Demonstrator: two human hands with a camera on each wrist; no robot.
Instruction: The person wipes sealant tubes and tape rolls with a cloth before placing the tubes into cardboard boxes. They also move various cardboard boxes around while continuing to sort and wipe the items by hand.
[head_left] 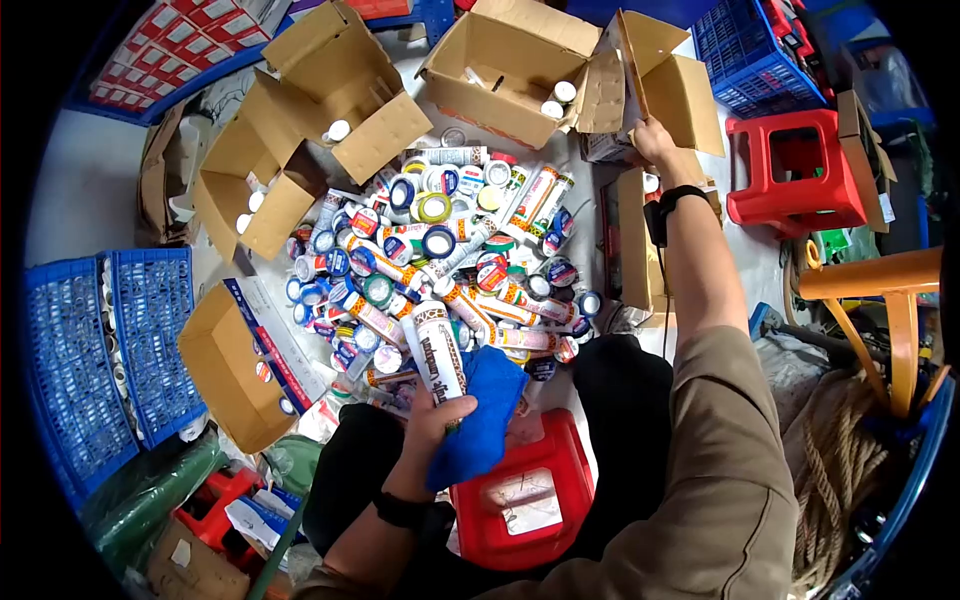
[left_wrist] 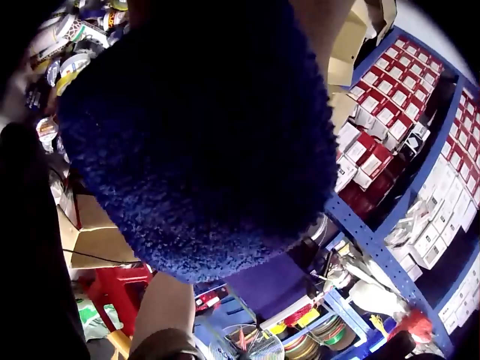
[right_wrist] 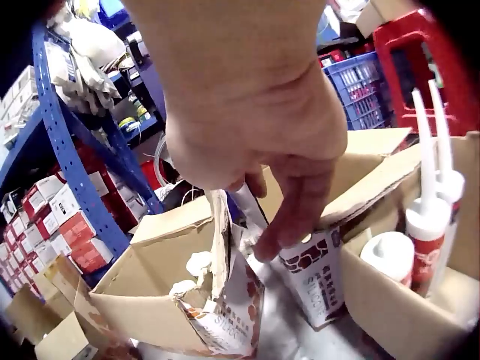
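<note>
My left hand (head_left: 432, 425) grips a white printed cartridge (head_left: 438, 355) together with a blue cloth (head_left: 485, 410). The fluffy cloth (left_wrist: 210, 225) fills the middle of the left wrist view and hides most of that hand. At the upper right, my right hand (head_left: 656, 145) is at a cardboard box flap (head_left: 630, 75). Seen from the right wrist, the hand (right_wrist: 255, 127) reaches down between boxes, thumb and fingers around a flap edge, near a printed carton side (right_wrist: 313, 281). Where the fingertips meet the flap is partly hidden.
A pile of cartridges and tape rolls (head_left: 440, 237) covers the floor. Open cardboard boxes (head_left: 505, 60) surround it, some with white-capped items inside. Blue crates (head_left: 155, 340) stand left; a red stool (head_left: 795, 170) is at right, another (head_left: 470, 520) between the knees.
</note>
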